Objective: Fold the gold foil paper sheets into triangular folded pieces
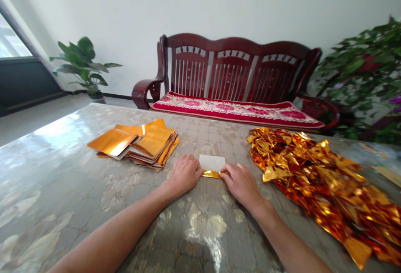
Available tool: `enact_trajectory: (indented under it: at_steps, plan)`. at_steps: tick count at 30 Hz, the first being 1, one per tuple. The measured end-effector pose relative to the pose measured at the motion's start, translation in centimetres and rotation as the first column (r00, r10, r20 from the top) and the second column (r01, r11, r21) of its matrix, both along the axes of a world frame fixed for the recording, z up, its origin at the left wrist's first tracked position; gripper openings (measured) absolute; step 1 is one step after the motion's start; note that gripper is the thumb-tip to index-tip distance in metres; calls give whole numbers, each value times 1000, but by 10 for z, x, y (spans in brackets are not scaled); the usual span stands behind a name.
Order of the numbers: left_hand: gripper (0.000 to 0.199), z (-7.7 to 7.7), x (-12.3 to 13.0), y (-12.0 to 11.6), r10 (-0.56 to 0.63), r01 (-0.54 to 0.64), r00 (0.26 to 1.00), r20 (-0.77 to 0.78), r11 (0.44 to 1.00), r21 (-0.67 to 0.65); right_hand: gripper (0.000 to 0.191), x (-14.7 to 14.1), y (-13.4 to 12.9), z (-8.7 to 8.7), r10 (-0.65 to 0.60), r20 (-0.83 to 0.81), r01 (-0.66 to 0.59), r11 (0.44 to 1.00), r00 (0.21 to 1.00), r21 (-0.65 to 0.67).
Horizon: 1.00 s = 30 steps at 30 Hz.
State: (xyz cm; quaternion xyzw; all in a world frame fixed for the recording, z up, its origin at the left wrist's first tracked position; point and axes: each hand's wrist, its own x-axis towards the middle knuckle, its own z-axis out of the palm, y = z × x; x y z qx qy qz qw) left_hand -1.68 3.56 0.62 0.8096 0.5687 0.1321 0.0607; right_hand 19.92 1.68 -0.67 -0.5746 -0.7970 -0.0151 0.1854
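Note:
Between my two hands lies a sheet of gold foil paper [212,163], white side up, its near edge folded over into a narrow gold strip. My left hand [187,172] grips the left end of that fold, fingers closed. At the right end, my right hand [240,182] pinches the same fold. To the left is a stack of flat gold foil paper sheets [153,143], loosely piled. On the right spreads a large heap of folded gold foil pieces [307,168], crumpled and shiny.
The table [125,223] has a glossy, flower-patterned cover. A clear plastic bag [372,154] lies at the right, behind the heap. Beyond the far edge stands a dark red wooden bench [216,68] with a red cushion [238,109]. Plants [83,64] flank it.

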Motion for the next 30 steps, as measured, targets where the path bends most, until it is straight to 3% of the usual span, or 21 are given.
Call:
enact_trajectory:
  at_steps: [12, 19, 23, 26, 30]
  plan:
    - [24, -4, 4, -3, 0, 3, 996, -85, 999, 44, 4, -2, -2, 1, -30, 47, 31, 999, 998, -36]
    - [18, -6, 0, -4, -9, 11, 1000, -27, 998, 67, 10, -3, -4, 4, -46, 72, 51, 996, 996, -69]
    - [17, -13, 1, -4, -202, 198, 979, 15, 972, 128, 14, -5, -7, 5, -24, 79, 23, 1000, 997, 6]
    - [13, -16, 4, -8, -374, 379, 925, -71, 919, 107, 11, -7, -9, 4, 31, 127, -42, 996, 991, 84]
    - [8, -13, 11, -21, -389, 417, 892, -231, 904, 89, 13, -10, -13, 3, 213, 208, -230, 972, 955, 58]
